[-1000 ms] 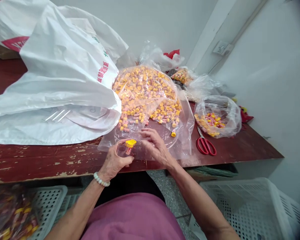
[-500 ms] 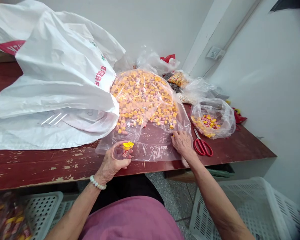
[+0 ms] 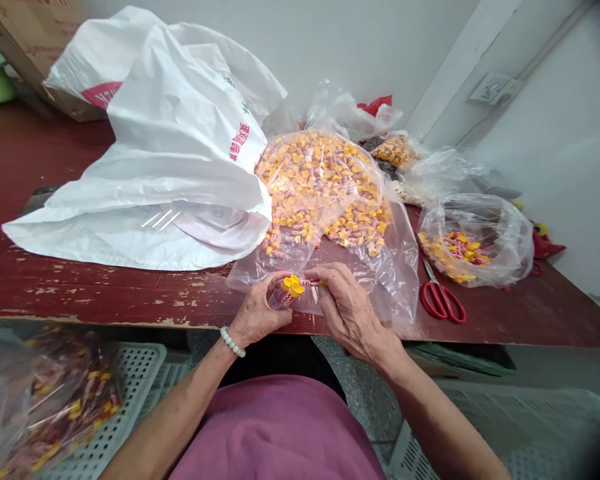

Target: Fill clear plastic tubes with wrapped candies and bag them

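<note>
My left hand (image 3: 256, 312) is closed around a small clear plastic container (image 3: 282, 299) holding a few little tubes with yellow caps (image 3: 293, 287). Between the thumb and fingers of my right hand (image 3: 353, 308) is another small red-and-white patterned tube (image 3: 308, 282) with a yellow end. Its near end is close to the yellow caps at the container's mouth; whether they touch I cannot tell. Just beyond both hands lies a large clear plastic bag (image 3: 400, 267) full of similar yellow-capped tubes (image 3: 320, 173), its loose edge spread on the worn red table (image 3: 145, 293).
A big white sack (image 3: 180, 153) lies on the left. Red-handled scissors (image 3: 443, 301) and a smaller clear bag (image 3: 505, 257) of yellow and red pieces are on the right. Below the table edge are a white crate (image 3: 137, 363) with bagged tubes and another crate (image 3: 445, 400).
My right hand has come from the bag's near edge over to my left hand, bringing a tube. My left hand still holds the container. The view has shifted left.
</note>
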`<state>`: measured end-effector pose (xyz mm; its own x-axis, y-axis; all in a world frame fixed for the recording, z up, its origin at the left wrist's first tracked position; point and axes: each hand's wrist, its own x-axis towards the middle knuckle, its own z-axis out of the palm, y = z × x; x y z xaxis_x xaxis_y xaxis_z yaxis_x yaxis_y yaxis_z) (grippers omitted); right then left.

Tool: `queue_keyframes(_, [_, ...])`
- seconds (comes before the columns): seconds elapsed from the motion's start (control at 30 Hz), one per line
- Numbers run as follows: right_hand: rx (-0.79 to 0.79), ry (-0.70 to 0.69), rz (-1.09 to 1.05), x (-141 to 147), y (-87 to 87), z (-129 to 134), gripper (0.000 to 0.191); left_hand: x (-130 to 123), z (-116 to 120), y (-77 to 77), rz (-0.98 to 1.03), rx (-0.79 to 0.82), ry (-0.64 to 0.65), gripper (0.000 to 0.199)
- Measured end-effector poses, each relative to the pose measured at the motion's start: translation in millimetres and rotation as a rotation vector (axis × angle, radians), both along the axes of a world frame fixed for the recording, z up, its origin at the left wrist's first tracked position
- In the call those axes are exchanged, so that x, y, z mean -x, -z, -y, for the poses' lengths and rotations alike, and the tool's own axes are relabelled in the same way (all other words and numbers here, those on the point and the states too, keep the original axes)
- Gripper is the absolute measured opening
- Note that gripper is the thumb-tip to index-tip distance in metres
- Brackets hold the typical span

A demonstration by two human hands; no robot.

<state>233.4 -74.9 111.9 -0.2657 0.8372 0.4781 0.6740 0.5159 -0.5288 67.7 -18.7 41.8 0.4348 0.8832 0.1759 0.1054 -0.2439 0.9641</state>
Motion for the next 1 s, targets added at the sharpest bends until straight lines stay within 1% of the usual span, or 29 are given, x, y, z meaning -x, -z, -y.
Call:
queue_keyframes(0.1, [-0.006, -0.037, 0.041, 4.0, 2.1, -3.0, 0.035, 1.3, 0.5, 1.8, -0.053, -0.081, 0.001, 0.056])
queue_keyframes(0.23, [-0.018, -0.072, 0.151, 16.7, 6.9, -8.5, 0.038, 1.1, 2.9, 1.6, -0.163, -0.206, -0.027, 0.049])
queue_keyframes(0.33, [0.017, -0.094, 0.216, 22.9, 7.1, -11.9, 0.036, 1.1, 4.7, -1.0, -0.228, -0.236, -0.056, 0.043])
queue_keyframes(0.4, [0.019, -0.106, 0.175, 22.4, 5.7, -13.5, 0.041, 1.8, 4.8, -2.5, -0.232, -0.234, -0.057, 0.044])
queue_keyframes(0.47, [-0.015, -0.071, 0.077, 20.0, 4.6, -14.1, 0.041, 3.1, 4.3, -2.6, -0.2, -0.222, -0.043, 0.051])
queue_keyframes(0.53, [-0.033, -0.008, 0.033, 19.0, 4.9, -12.8, 0.034, 4.3, 3.6, -1.0, -0.158, -0.193, -0.025, 0.057])
queue_keyframes(0.6, [-0.003, 0.013, 0.086, 21.1, 7.0, -9.4, 0.026, 5.2, 3.2, 1.5, -0.124, -0.15, -0.019, 0.055])
queue_keyframes(0.7, [0.088, -0.041, 0.174, 24.9, 11.9, -5.4, 0.028, 5.4, 3.2, 3.6, -0.07, -0.109, -0.036, 0.051])
queue_keyframes(0.77, [0.127, -0.088, 0.117, 19.9, 16.8, -10.1, 0.028, 5.9, 2.9, 2.7, -0.04, -0.08, -0.035, 0.051])
queue_keyframes(0.8, [0.125, -0.073, 0.048, 13.7, 20.6, -16.1, 0.025, 6.6, 2.5, 1.7, -0.027, -0.05, -0.033, 0.052])
queue_keyframes(0.83, [0.108, -0.019, -0.031, 5.2, 25.6, -24.9, 0.024, 7.8, 1.9, 0.5, -0.011, -0.006, -0.035, 0.053])
queue_keyframes(0.87, [0.083, 0.072, -0.1, -4.9, 31.9, -36.2, 0.025, 9.5, 1.2, -0.5, 0.008, 0.048, -0.045, 0.053])
queue_keyframes(0.9, [0.052, 0.198, -0.146, -15.6, 39.3, -49.5, 0.027, 11.5, 0.4, -1.3, 0.035, 0.105, -0.064, 0.053])
queue_keyframes(0.93, [0.037, 0.334, -0.129, -25.9, 47.4, -63.9, 0.028, 13.8, -0.2, -1.9, 0.066, 0.159, -0.086, 0.053])
queue_keyframes(0.97, [0.056, 0.421, -0.05, -34.5, 55.6, -78.8, 0.028, 15.9, -0.7, -2.2, 0.096, 0.206, -0.1, 0.054])
queue_keyframes(1.0, [0.073, 0.463, 0.028, -40.7, 63.4, -93.1, 0.027, 17.7, -0.9, -2.3, 0.123, 0.239, -0.106, 0.054])
